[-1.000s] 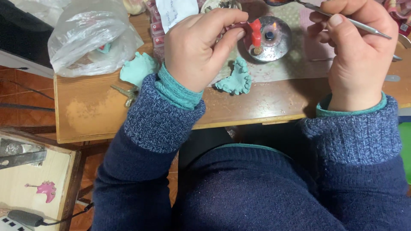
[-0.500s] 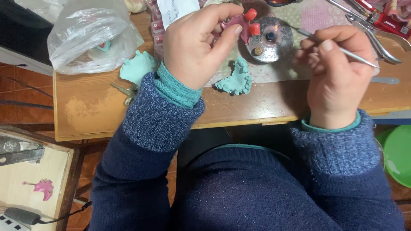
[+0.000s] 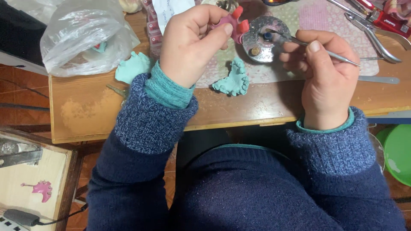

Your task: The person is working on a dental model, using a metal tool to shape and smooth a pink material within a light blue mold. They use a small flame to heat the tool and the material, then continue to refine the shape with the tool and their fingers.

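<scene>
My left hand [image 3: 192,42] is pinching the pink wax piece [image 3: 233,21] at top centre, just above the metal dish [image 3: 265,38], while my right hand [image 3: 321,72] is clenching the thin steel tool [image 3: 338,56]. The wax is looking light, soft and breakable, so I am gripping its edges. Open room on the surface [image 3: 85,111] is lying lower left, beyond the green casts [image 3: 233,79].

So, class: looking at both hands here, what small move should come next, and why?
Probably draw the metal tool tip back from the round metal dish and across to the pink wax piece. The right hand has the tip at the dish, while the left hand holds the wax piece raised just beside it, apart from the tool.
</scene>
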